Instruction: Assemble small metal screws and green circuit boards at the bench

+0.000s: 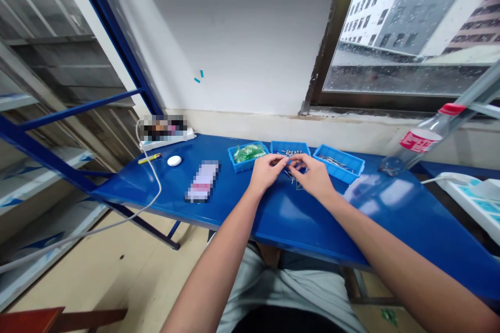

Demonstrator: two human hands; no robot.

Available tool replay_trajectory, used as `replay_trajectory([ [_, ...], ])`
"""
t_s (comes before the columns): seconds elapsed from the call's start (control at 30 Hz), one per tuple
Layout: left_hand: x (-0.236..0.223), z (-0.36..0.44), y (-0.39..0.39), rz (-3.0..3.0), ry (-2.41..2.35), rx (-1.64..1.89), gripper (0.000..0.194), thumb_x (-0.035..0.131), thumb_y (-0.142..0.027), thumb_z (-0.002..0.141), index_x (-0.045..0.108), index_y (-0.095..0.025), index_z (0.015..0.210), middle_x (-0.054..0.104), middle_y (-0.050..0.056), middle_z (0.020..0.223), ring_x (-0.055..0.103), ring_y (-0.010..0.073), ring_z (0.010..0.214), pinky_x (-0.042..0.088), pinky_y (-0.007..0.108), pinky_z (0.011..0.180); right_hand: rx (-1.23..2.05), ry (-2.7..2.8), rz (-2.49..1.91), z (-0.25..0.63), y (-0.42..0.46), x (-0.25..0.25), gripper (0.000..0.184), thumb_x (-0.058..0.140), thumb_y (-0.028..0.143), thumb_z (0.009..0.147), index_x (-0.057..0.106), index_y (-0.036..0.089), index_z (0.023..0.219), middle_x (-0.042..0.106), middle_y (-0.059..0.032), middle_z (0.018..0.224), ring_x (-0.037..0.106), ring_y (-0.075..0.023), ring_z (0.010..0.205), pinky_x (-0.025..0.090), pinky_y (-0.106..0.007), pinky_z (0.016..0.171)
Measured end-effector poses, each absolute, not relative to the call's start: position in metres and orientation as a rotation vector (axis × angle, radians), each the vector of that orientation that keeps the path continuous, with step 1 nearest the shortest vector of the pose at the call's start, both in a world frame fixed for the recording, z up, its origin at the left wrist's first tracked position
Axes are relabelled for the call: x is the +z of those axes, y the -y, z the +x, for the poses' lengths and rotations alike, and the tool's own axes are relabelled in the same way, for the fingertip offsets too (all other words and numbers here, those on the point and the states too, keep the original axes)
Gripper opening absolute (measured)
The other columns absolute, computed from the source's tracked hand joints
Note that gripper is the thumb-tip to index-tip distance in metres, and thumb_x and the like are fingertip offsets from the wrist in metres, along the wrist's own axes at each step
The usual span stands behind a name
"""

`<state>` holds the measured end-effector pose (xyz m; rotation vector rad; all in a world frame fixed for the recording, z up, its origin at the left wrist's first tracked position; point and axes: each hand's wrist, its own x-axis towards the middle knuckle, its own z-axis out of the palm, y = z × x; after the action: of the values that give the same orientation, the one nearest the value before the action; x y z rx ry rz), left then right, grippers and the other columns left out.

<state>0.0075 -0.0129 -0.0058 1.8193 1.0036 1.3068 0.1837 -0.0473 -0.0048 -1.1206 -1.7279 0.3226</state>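
My left hand (269, 170) and my right hand (308, 170) meet fingertip to fingertip over the blue table, both pinched closed. What sits between the fingers is too small and too covered to name. Just beyond them is the middle blue bin (290, 147), holding small metal parts and partly hidden by my hands. To its left a blue bin (245, 167) holds green pieces (249, 152). On the right, another blue bin (351, 167) contains thin metal pieces (335, 162). A few slim metal parts (299, 185) lie on the table under my right hand.
A phone (202, 182), a white round case (174, 161) and a yellow tool (149, 158) lie to the left. A white cable (158, 182) crosses the table's left end. A plastic bottle (420, 140) leans at the right by the window; a power strip (474, 203) is beside it.
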Motion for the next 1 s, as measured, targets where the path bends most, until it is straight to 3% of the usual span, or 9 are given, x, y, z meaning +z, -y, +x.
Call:
replay_trajectory([
  [0.23, -0.004, 0.006, 0.014, 1.908, -0.960, 1.254, 0.028, 0.069, -0.045, 0.092, 0.082, -0.021, 0.100, 0.081, 0.008, 0.105, 0.075, 0.0237, 0.098, 0.058, 0.033, 0.088, 0.299, 1.719, -1.180, 0.184, 0.047, -0.008, 0.017, 0.066, 0.027, 0.086, 0.061, 0.021, 0.102, 0.071, -0.0036, 0.085, 0.066, -0.0195, 0.071, 0.056, -0.035, 0.068],
  [0.4, -0.003, 0.011, 0.019, 1.813, -0.945, 1.189, 0.042, 0.064, -0.052, 0.095, 0.077, -0.019, 0.119, 0.080, 0.007, 0.084, 0.074, 0.0200, 0.073, 0.058, 0.029, 0.069, 0.240, 1.741, -1.147, 0.186, 0.049, -0.004, 0.031, 0.059, 0.026, 0.090, 0.061, 0.022, 0.121, 0.068, -0.0028, 0.083, 0.061, -0.0191, 0.065, 0.054, -0.034, 0.064],
  [0.5, -0.001, 0.011, 0.024, 1.816, -0.879, 1.128, 0.046, 0.057, -0.053, 0.098, 0.075, -0.021, 0.126, 0.079, 0.005, 0.079, 0.072, 0.0181, 0.063, 0.058, 0.028, 0.063, 0.206, 1.710, -1.164, 0.186, 0.052, 0.000, 0.021, 0.058, 0.027, 0.092, 0.066, 0.023, 0.112, 0.071, -0.0047, 0.089, 0.062, -0.0193, 0.066, 0.053, -0.034, 0.061],
  [0.63, -0.003, 0.009, 0.022, 1.920, -0.854, 1.123, 0.040, 0.058, -0.052, 0.098, 0.082, -0.022, 0.110, 0.081, 0.005, 0.088, 0.077, 0.0217, 0.078, 0.061, 0.030, 0.073, 0.145, 1.720, -1.184, 0.188, 0.053, -0.001, 0.009, 0.064, 0.027, 0.089, 0.069, 0.023, 0.097, 0.072, -0.0040, 0.088, 0.062, -0.0191, 0.066, 0.053, -0.035, 0.065],
  [0.8, -0.013, 0.011, 0.011, 1.799, -0.836, 1.205, 0.033, 0.075, -0.035, 0.089, 0.079, -0.020, 0.118, 0.079, 0.009, 0.115, 0.077, 0.0263, 0.103, 0.062, 0.037, 0.094, 0.157, 1.773, -1.162, 0.193, 0.047, -0.007, 0.011, 0.068, 0.026, 0.086, 0.071, 0.022, 0.095, 0.072, -0.0058, 0.091, 0.066, -0.0221, 0.076, 0.055, -0.037, 0.071],
  [1.0, -0.014, 0.011, 0.009, 1.870, -0.914, 1.252, 0.062, 0.072, -0.014, 0.086, 0.058, -0.022, 0.146, 0.081, 0.006, 0.105, 0.078, 0.0220, 0.096, 0.061, 0.037, 0.095, 0.226, 1.874, -1.160, 0.198, 0.044, -0.005, 0.021, 0.070, 0.033, 0.090, 0.075, 0.022, 0.107, 0.073, -0.0062, 0.093, 0.065, -0.0215, 0.076, 0.054, -0.036, 0.067],
])
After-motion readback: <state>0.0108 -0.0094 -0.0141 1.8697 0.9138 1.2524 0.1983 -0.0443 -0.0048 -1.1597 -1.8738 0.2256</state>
